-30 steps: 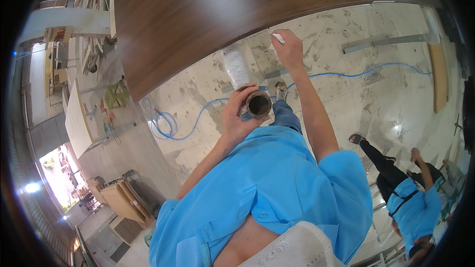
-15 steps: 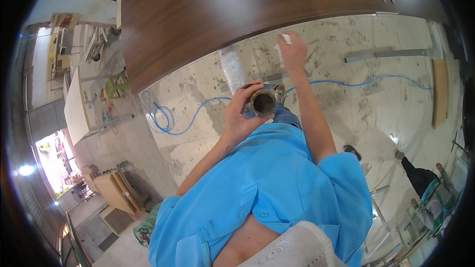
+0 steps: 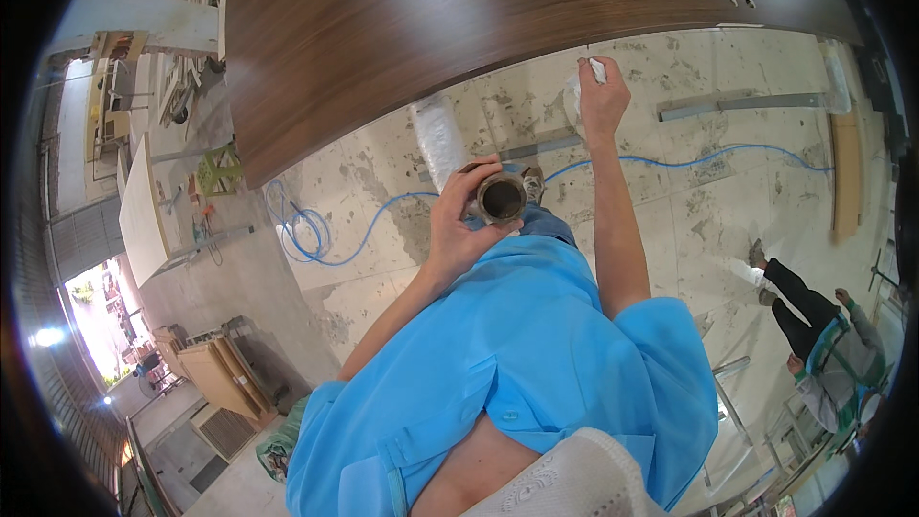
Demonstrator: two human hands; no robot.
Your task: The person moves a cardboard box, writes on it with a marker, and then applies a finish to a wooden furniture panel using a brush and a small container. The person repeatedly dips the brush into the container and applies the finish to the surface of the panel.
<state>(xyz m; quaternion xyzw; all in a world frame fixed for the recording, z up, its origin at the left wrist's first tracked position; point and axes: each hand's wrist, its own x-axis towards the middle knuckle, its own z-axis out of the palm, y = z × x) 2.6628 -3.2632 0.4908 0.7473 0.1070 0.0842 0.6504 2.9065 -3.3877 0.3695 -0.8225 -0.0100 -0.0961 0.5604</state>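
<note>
A large dark brown wood-grain panel (image 3: 383, 48) lies across the far side in front of me. My left hand (image 3: 454, 228) is wrapped round an open, round can (image 3: 503, 199) with a stained rim, held upright close to my body. Its inside looks dark; what it contains, I cannot make out. Just short of the panel's near edge, my right hand (image 3: 605, 107) is closed on a crumpled white cloth (image 3: 574, 94), part of which hangs down beside the fingers. The cloth appears apart from the panel.
A blue hose (image 3: 373, 230) runs over the worn floor and coils at left. Clear plastic wrap (image 3: 438, 139) lies below the panel's edge. Metal bars (image 3: 742, 105) lie at right, near a brown board (image 3: 846, 177). Another person (image 3: 828, 345) walks at the right. Boards (image 3: 222, 378) lean at left.
My right hand has moved to the right with the white cloth. My left hand keeps the can in nearly the same place. The other person at the right has stepped on.
</note>
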